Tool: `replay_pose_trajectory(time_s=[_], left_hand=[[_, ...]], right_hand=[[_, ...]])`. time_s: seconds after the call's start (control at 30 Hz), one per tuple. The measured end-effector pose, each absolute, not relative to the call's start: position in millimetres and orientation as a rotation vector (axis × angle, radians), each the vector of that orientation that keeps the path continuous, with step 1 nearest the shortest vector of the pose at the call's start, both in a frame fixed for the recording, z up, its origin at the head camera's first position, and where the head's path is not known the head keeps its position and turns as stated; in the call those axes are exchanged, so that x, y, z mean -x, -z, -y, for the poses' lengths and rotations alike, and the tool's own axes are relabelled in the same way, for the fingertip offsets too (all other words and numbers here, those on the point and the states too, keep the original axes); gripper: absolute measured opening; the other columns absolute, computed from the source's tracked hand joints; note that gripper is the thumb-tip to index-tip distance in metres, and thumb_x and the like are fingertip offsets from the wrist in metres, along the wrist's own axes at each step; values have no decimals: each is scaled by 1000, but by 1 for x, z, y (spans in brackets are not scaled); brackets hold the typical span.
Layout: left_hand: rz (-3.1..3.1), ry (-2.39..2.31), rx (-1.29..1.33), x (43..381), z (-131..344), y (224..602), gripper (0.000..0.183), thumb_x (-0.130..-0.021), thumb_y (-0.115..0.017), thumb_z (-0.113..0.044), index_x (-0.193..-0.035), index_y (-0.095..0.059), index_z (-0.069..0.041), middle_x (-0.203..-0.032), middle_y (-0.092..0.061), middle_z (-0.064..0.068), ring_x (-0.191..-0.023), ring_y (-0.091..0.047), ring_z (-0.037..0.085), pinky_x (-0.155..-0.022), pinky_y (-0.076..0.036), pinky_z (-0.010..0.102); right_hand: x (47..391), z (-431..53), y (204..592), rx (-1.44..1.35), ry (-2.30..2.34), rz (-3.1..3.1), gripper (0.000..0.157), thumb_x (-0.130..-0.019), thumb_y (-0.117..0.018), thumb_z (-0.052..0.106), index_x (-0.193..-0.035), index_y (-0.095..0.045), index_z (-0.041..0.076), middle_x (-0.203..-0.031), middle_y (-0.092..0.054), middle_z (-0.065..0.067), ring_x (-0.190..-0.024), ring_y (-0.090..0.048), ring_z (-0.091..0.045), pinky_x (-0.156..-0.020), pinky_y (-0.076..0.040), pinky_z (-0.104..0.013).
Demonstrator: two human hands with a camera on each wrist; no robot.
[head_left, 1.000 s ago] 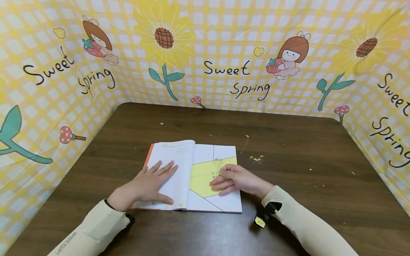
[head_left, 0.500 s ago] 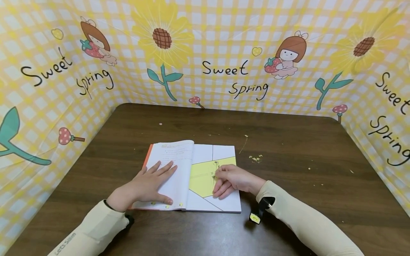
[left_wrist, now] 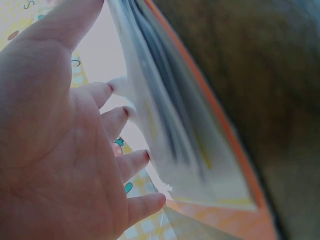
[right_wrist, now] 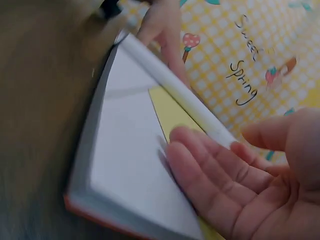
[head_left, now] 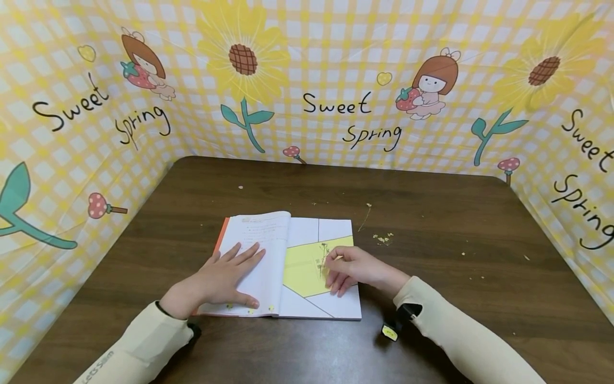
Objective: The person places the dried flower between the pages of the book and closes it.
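An open book (head_left: 307, 309) with an orange cover lies on the table. My left hand (head_left: 225, 277) rests spread on its white left page, and in the left wrist view the fingers (left_wrist: 132, 162) press against the paper. On the yellow shape printed on the right page lies a thin dried flower sprig (head_left: 323, 246). Just right of its stem hovers my right hand (head_left: 352, 269), fingers loosely bent. In the right wrist view a small gap shows between thumb and index finger (right_wrist: 239, 148), with no stem seen there.
Another dried flower stem (head_left: 366, 217) lies on the brown table (head_left: 455, 213) beyond the book. Small pale flower pieces (head_left: 384, 238) sit to its right, and crumbs are scattered around. A yellow checked cloth (head_left: 336, 64) walls the table's back and sides.
My right hand pinched the sprig and brought it down onto the yellow area, then let go and shifted slightly right. The left hand stayed on the left page.
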State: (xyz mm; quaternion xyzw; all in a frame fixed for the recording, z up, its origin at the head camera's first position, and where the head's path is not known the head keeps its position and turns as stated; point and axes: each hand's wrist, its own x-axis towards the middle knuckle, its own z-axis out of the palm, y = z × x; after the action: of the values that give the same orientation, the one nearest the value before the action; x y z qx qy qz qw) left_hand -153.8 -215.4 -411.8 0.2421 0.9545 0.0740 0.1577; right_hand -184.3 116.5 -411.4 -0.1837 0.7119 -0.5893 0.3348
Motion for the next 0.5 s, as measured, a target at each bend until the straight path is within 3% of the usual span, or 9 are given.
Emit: replay_pose_trajectory(time_s=[0.1,0.2,0.37,0.5], left_hand=[[-2736,-213,-698,154,216,413,120,-69,-58,-86,-160,-24,-15,-166,-16,6,-148,-12,45,-108,-15,73],[-2729,-219,-698,153,216,410,119,-71,-60,-84,-160,-23,-15,-166,-16,6,-148,-12,45,-108,-15,73],[-2712,-238,-701,150,213,400,115,-74,-64,-79,-159,-24,-13,-166,-17,8,-147,-13,48,-107,-15,74],[-2711,-227,-693,148,211,396,113,-75,-66,-75,-159,-24,-13,-165,-17,8,-147,-14,48,-107,-16,73]], right_hand=[[179,-124,404,792,1340,-2189,10,-99,-60,10,-100,-60,0,-80,-69,-4,-68,-64,-13,-61,-54,-27],[172,-131,397,1048,1056,-2484,11,-95,-67,13,-100,-65,4,-89,-67,1,-80,-61,-13,-72,-52,-28],[157,-139,393,1233,700,-2648,31,-90,-75,26,-110,-66,3,-107,-60,-1,-98,-54,-18,-87,-47,-34],[147,-142,395,1317,501,-2693,47,-86,-77,43,-112,-65,7,-115,-57,-1,-102,-53,-18,-88,-47,-36]])
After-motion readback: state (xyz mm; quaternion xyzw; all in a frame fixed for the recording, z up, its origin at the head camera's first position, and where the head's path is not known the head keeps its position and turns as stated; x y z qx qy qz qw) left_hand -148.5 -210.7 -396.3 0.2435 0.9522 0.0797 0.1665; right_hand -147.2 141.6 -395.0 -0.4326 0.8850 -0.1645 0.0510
